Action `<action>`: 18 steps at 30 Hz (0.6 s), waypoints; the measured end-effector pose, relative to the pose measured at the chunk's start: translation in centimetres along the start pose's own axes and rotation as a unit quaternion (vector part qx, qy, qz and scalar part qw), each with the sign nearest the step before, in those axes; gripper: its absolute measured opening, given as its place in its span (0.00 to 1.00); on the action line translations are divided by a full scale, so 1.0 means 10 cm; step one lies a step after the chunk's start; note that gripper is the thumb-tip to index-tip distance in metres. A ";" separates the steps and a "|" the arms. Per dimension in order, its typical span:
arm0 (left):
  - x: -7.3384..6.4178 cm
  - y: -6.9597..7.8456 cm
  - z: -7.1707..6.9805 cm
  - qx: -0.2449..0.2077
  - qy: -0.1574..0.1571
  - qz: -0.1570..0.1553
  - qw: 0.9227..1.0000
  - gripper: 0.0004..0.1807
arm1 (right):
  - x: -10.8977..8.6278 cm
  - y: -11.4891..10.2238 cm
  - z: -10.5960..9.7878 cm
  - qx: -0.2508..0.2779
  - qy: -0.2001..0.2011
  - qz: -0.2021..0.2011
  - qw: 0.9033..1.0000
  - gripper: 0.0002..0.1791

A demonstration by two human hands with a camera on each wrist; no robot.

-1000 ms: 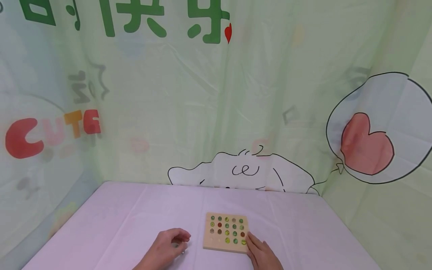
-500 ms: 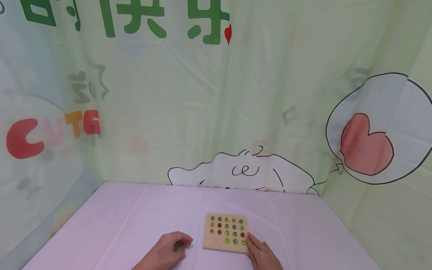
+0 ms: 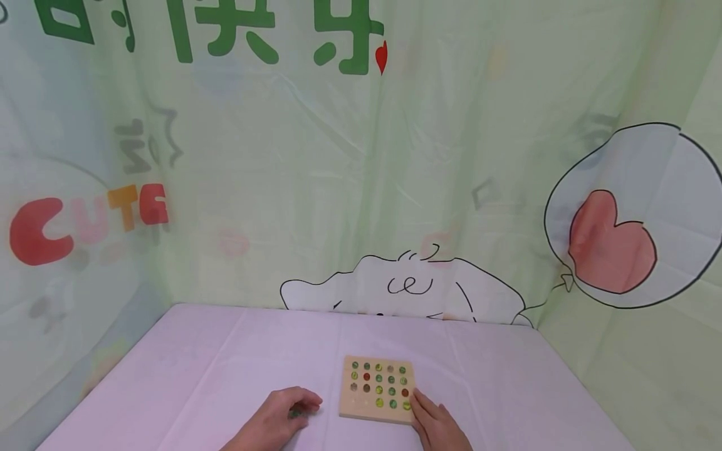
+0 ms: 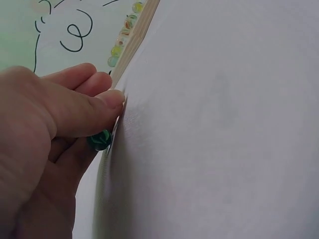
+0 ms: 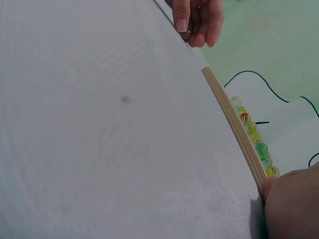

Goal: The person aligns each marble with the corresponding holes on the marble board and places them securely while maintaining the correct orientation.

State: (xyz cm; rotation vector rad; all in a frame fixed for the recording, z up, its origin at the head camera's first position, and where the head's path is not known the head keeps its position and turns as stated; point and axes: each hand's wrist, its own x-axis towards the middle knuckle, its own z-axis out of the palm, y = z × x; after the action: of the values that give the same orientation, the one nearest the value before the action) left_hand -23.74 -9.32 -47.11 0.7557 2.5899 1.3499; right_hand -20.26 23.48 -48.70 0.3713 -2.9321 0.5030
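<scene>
A square wooden board [image 3: 361,411] lies on the table with rows of glass marbles [image 3: 379,378] in green, yellow, red and clear. Two hollows at its near left corner hold no marble. To its left, my left hand [image 3: 275,414] rests low at the cloth, fingers and thumb curled round a green marble [image 4: 99,140]. The right wrist view shows a dark marble [image 5: 186,35] by that hand's thumb tip. My right hand [image 3: 442,425] touches the board's right edge with nearly straight fingers; in the right wrist view its fingertip meets the board's near end.
A pale pinkish cloth covers the table [image 3: 254,351], and its far edge meets a printed curtain [image 3: 316,175]. More curtain [image 3: 56,300] hangs at the left side and on the right.
The left hand has shifted slightly and its fingers have drawn in; a marble seen below its thumb a second ago no longer shows there. The right hand and board keep their place.
</scene>
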 end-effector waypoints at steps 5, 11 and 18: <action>0.02 0.00 0.01 -0.007 0.008 -0.007 1.000 0.15 | 0.00 0.00 0.00 0.005 0.000 0.002 1.000 0.25; 0.04 -0.01 0.01 -0.017 0.016 -0.010 1.000 0.14 | 0.01 0.01 0.00 0.007 -0.004 0.006 1.000 0.25; 0.04 0.00 0.03 -0.022 0.032 -0.009 0.999 0.12 | 0.02 0.01 0.00 0.008 -0.006 0.008 1.000 0.25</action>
State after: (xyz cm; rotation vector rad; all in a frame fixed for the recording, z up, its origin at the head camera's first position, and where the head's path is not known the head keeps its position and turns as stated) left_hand -23.97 -8.88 -47.21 0.6923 2.5989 1.4436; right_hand -20.45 23.51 -48.71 0.3557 -2.9461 0.5288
